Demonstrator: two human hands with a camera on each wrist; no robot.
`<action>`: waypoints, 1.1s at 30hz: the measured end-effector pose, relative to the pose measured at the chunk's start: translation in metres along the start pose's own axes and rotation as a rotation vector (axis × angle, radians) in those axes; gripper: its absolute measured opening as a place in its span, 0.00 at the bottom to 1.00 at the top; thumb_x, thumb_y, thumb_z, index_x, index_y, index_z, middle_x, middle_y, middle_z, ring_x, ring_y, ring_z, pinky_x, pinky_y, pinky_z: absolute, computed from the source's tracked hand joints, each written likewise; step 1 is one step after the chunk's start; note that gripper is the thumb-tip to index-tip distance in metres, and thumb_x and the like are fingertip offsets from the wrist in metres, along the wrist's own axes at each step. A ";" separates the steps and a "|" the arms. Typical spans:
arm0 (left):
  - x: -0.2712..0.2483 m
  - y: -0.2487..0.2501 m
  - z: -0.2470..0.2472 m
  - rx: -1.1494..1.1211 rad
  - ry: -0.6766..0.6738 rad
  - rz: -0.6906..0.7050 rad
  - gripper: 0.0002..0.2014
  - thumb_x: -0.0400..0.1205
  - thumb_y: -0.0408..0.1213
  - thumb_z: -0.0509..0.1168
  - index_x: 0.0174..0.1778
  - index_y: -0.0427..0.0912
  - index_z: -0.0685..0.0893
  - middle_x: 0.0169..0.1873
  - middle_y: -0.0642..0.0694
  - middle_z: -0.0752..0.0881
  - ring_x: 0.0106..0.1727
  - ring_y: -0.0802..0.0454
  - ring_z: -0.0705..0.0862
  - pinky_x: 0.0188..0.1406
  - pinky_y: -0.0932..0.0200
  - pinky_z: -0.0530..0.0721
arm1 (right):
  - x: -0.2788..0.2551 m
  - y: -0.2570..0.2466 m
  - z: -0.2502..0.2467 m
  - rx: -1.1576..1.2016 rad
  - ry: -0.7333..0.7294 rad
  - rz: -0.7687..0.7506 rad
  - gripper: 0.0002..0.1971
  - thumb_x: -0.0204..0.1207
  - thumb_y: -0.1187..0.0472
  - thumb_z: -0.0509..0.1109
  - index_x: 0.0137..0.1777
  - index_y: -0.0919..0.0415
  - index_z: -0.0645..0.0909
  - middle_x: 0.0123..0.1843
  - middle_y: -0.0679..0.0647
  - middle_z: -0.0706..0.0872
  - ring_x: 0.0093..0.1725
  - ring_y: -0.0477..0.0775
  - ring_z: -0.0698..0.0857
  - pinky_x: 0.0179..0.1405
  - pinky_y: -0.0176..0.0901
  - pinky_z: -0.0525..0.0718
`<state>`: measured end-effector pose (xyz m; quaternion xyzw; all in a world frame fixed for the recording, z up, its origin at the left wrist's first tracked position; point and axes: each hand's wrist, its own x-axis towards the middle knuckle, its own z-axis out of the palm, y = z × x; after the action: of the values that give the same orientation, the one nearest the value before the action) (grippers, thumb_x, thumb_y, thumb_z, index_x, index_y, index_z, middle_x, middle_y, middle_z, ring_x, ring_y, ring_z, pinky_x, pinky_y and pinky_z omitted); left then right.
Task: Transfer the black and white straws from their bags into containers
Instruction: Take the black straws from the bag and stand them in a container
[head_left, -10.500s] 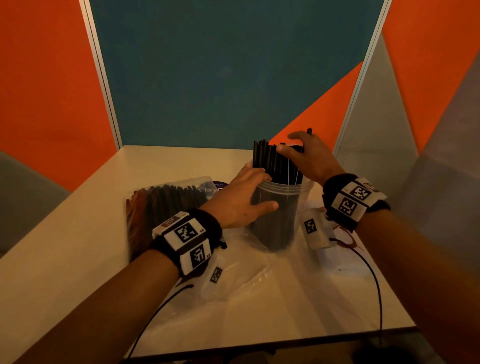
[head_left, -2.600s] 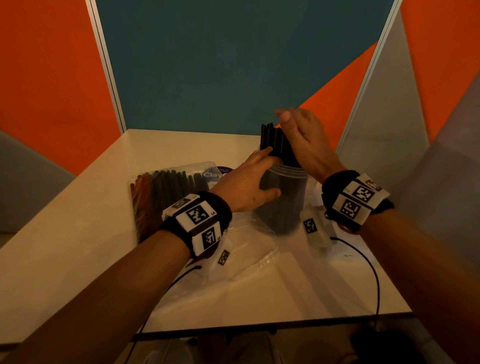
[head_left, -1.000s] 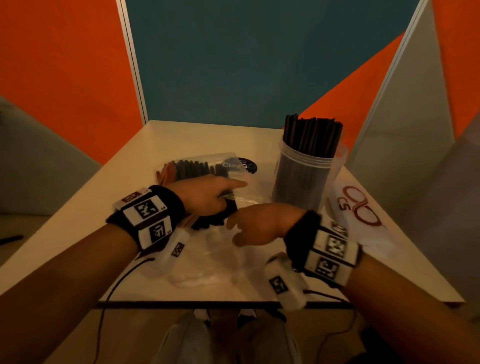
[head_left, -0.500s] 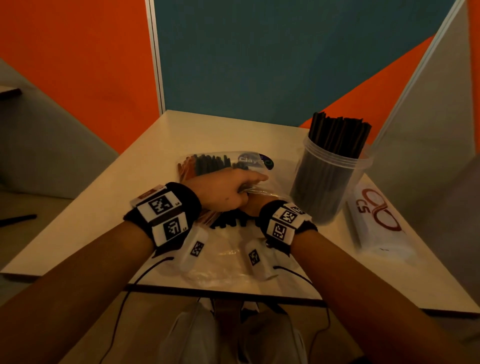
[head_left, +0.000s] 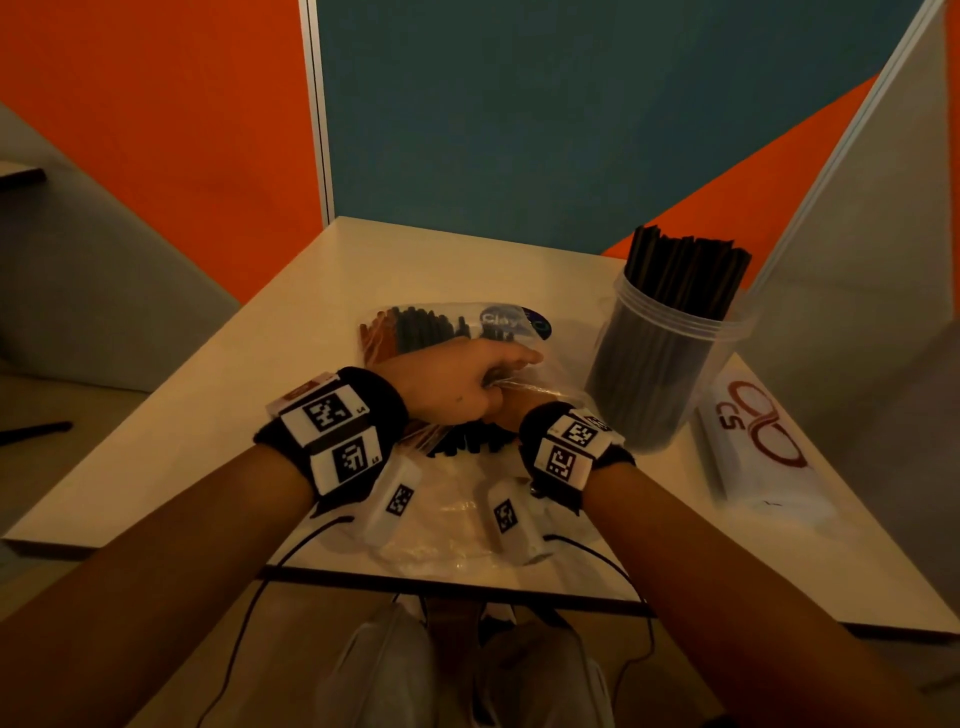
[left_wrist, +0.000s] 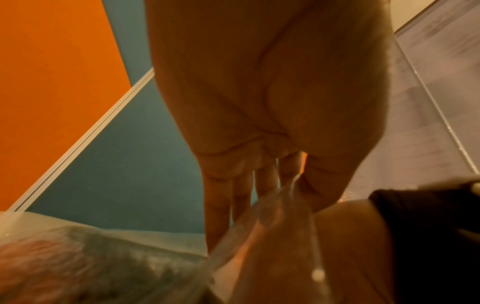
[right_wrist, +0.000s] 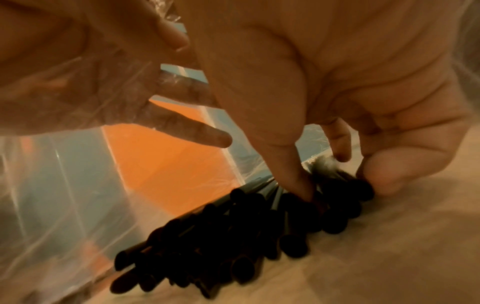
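Dim, warm light is tinting every view orange; wrist views are blurring at close range, and head-view edges are bending from wide-angle distortion.

Left hand pinches film between thumb and fingers, forearm extended; right hand beneath it, fingertips curled downward, wrists close together.

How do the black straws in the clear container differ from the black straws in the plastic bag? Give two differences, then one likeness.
The straws in the container stand upright; the straws in the bag lie flat on the table.

No hand touches the container's straws; the right hand reaches into the bag among its straws, while the left hand pinches the bag's film.

Both are black, and both sit behind clear plastic.
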<state>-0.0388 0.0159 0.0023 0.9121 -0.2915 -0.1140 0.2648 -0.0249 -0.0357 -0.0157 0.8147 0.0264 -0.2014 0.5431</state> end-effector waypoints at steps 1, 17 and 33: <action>0.000 0.000 0.000 -0.002 0.000 0.004 0.31 0.81 0.30 0.60 0.80 0.54 0.64 0.77 0.47 0.71 0.75 0.50 0.71 0.71 0.60 0.69 | 0.000 0.000 0.001 0.000 0.002 -0.004 0.22 0.85 0.68 0.53 0.78 0.71 0.63 0.78 0.63 0.71 0.76 0.57 0.72 0.79 0.47 0.63; 0.004 -0.001 0.002 -0.022 -0.014 -0.014 0.30 0.82 0.28 0.59 0.80 0.52 0.64 0.77 0.50 0.70 0.76 0.53 0.70 0.68 0.68 0.65 | -0.001 0.008 0.049 1.163 0.081 -0.115 0.20 0.84 0.63 0.59 0.74 0.66 0.71 0.73 0.62 0.76 0.72 0.59 0.77 0.63 0.40 0.79; 0.024 0.005 0.032 0.342 -0.063 0.170 0.49 0.74 0.44 0.74 0.83 0.58 0.47 0.84 0.50 0.44 0.83 0.50 0.35 0.78 0.39 0.35 | -0.053 0.064 0.129 1.826 -0.209 -0.412 0.08 0.78 0.65 0.66 0.53 0.70 0.79 0.37 0.61 0.82 0.33 0.54 0.82 0.28 0.38 0.80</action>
<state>-0.0333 -0.0154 -0.0233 0.9119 -0.3906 -0.0688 0.1054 -0.0954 -0.1680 0.0167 0.8824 -0.0467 -0.3084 -0.3522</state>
